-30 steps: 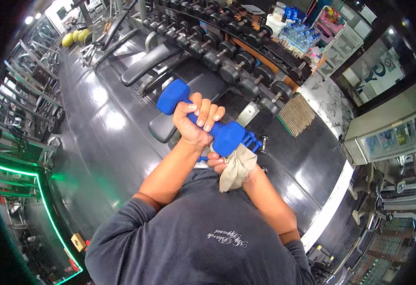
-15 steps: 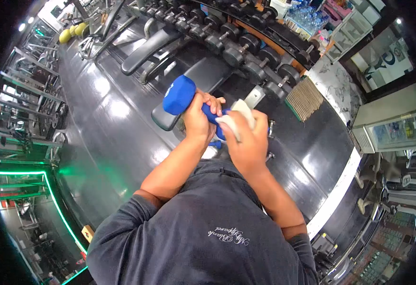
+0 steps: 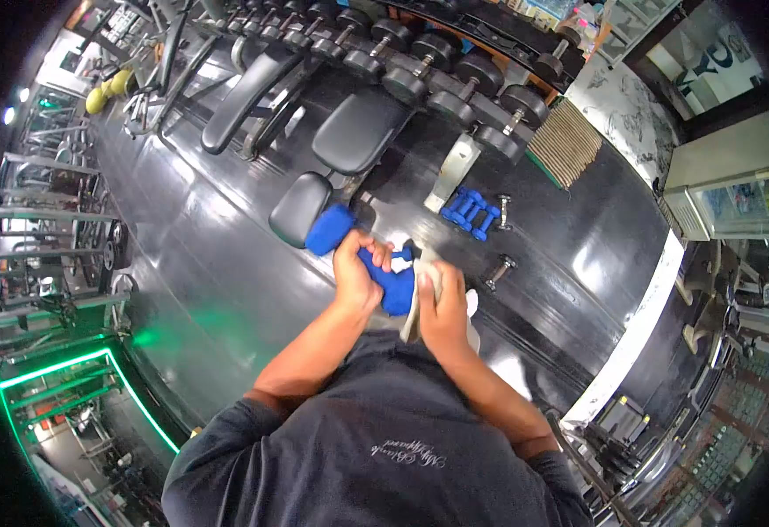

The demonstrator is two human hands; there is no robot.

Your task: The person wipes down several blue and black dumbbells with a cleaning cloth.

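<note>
My left hand is wrapped round the handle of a blue dumbbell, held tilted in front of my waist. One head sticks out beyond the thumb side, up and to the left. The other head lies lower right, close to the cloth. A whitish cloth is pinched in my right hand, right beside that lower head. Part of the cloth is hidden behind the fingers.
Several small blue dumbbells lie on the dark floor, with small metal dumbbells near them. Ahead are a padded black bench and a rack of black dumbbells. A ribbed mat lies to the right.
Both hands and the dumbbell have come lower in view, nearer my waist. My right hand with the cloth has shifted from the handle area to the lower head. The view has shifted too.
</note>
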